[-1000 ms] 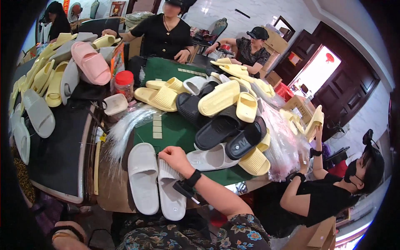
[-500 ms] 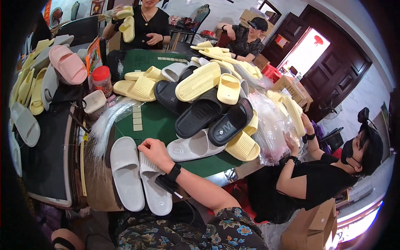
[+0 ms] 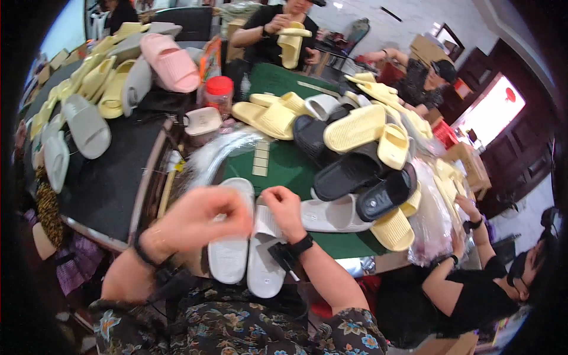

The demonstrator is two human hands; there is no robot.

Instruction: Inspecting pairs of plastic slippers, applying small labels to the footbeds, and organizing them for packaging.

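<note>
A pair of light grey slide slippers lies side by side at the near table edge. My left hand [image 3: 204, 218], blurred by motion, is raised over the left grey slipper [image 3: 229, 265] with its fingers curled in. Part of that slipper is hidden behind the hand. My right hand [image 3: 284, 210] rests at the toe end of the right grey slipper [image 3: 265, 274], thumb and fingers pinched together. Whatever either hand pinches is too small or hidden to make out. Beyond the left slipper lies a bundle of clear thin plastic strands [image 3: 222, 151].
A heap of yellow, black and grey slippers, including a black slipper [image 3: 349, 170], covers the table's right half. Many more slippers, one pink slipper [image 3: 170, 62], stand at left. A red-lidded jar [image 3: 219, 94] stands behind the strands. Co-workers sit across and at right.
My left hand has come into view from the lower left, over the left grey slipper. My right hand stays at the right slipper's toe. The whole view has swung left.
</note>
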